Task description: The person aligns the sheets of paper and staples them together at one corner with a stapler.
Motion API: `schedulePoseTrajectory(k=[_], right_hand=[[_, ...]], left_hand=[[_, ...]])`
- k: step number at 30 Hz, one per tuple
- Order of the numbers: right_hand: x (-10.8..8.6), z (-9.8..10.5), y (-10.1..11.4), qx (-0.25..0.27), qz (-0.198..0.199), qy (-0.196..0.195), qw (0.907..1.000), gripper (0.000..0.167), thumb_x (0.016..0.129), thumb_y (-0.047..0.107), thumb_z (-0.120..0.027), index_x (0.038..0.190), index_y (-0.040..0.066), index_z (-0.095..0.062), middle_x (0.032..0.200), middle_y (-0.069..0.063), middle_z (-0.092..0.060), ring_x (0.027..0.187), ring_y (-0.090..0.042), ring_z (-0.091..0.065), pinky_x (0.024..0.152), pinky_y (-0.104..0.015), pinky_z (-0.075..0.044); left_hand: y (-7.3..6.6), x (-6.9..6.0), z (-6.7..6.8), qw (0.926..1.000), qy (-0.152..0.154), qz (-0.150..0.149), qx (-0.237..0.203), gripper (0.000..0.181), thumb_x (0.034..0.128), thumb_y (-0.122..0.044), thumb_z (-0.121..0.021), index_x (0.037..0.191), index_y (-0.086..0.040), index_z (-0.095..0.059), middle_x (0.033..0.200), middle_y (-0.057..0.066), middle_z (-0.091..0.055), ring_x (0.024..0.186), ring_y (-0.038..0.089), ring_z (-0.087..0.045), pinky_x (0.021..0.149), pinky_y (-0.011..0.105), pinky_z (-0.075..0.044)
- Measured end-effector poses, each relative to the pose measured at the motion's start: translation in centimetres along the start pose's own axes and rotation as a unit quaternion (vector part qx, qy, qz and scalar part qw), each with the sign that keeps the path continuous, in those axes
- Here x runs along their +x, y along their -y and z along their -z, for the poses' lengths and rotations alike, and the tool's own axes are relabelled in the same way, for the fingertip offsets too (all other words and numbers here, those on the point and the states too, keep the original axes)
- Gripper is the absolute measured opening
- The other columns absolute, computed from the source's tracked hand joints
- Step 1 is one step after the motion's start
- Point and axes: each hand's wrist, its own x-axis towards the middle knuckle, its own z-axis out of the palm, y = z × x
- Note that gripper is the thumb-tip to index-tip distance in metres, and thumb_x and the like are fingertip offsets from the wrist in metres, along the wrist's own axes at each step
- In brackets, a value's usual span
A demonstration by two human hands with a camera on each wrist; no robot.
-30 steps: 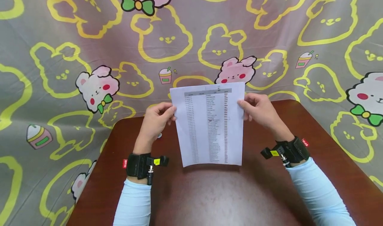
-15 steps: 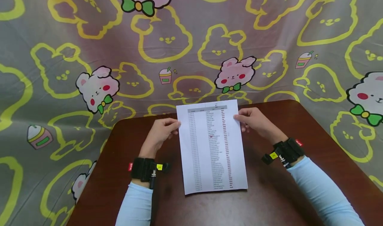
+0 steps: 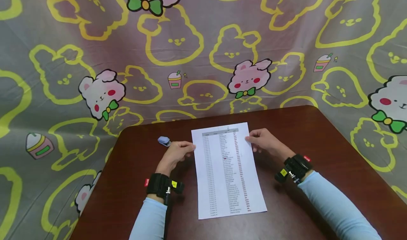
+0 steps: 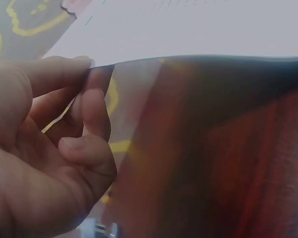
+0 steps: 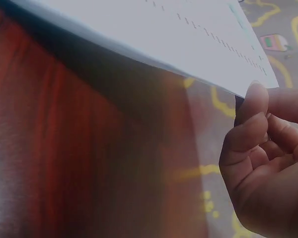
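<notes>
A white sheet of paper [image 3: 219, 176], printed with a table of small text under a grey header band, is held between both hands over the table. Its left edge is pinched near the top by the thumb and fingers of my left hand [image 3: 175, 155]. My right hand [image 3: 268, 141] pinches the right edge at a similar height. In both wrist views the paper's underside edge bows above the table, so at least its upper part is raised. Just beyond the left hand lies a small light-blue stapler [image 3: 164, 141].
The dark brown table [image 3: 133, 169] has rounded far corners. Behind it and at both sides hangs a grey curtain [image 3: 203, 46] with yellow outlines and pink bear-like figures. Each wrist wears a black strap with a small camera.
Both hands have lowered the paper and brought it nearer, tilting it flatter towards the table. The light-blue stapler, mostly hidden before, now shows beyond the left hand.
</notes>
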Motion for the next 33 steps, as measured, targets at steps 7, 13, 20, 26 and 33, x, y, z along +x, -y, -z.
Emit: schedulePoseTrajectory(k=[7,13,20,26,33], right_hand=[[0.3,-1.3,-1.7,-0.011,-0.027,-0.011,0.9995,0.021,0.094,0.026,-0.066,0.099,0.005,-0.069,0.070,-0.009,-0.063,0.048,-0.019,-0.052,0.044,-0.025,-0.037],[0.3,-2.3,-2.6,-0.009,-0.052,-0.020,0.9984,0.019,0.095,0.022,-0.064,0.098,0.004,-0.067,0.069,-0.010,-0.064,0.046,-0.017,-0.053,0.043,-0.025,-0.040],[0.4,-2.9,-3.0,-0.026,-0.064,-0.035,0.9970,0.018,0.095,0.018,-0.062,0.098,0.001,-0.066,0.066,-0.010,-0.061,0.047,-0.018,-0.056,0.044,-0.027,-0.045],[0.3,-3.2,-3.1,-0.028,-0.078,-0.037,0.9959,0.020,0.095,0.019,-0.063,0.102,0.000,-0.065,0.073,-0.013,-0.064,0.049,-0.020,-0.060,0.046,-0.028,-0.049],[0.5,-3.2,-3.5,-0.030,-0.086,-0.026,0.9955,0.023,0.097,0.019,-0.057,0.105,-0.002,-0.064,0.072,-0.014,-0.063,0.050,-0.021,-0.062,0.049,-0.031,-0.053]], left_hand=[[1.1,0.2,-0.9,0.9991,0.002,0.043,0.008,0.024,0.0877,-0.029,-0.073,0.105,-0.013,-0.076,0.091,0.001,-0.068,0.078,0.019,-0.053,0.063,0.028,-0.042],[1.5,0.3,-1.8,0.9969,-0.013,0.065,0.043,0.023,0.0879,-0.032,-0.071,0.104,-0.015,-0.076,0.088,0.002,-0.065,0.068,0.018,-0.049,0.059,0.029,-0.038],[2.0,0.4,-2.5,0.9945,-0.026,0.074,0.070,0.021,0.0883,-0.031,-0.070,0.101,-0.016,-0.076,0.082,0.002,-0.065,0.060,0.016,-0.048,0.048,0.027,-0.032],[2.4,0.0,-3.0,0.9952,-0.026,0.059,0.073,0.019,0.0894,-0.029,-0.069,0.100,-0.014,-0.076,0.079,0.002,-0.064,0.062,0.016,-0.050,0.049,0.027,-0.035],[2.8,0.1,-3.3,0.9960,-0.037,0.034,0.074,0.016,0.0890,-0.022,-0.069,0.097,-0.010,-0.076,0.075,0.003,-0.064,0.064,0.017,-0.054,0.050,0.026,-0.037]])
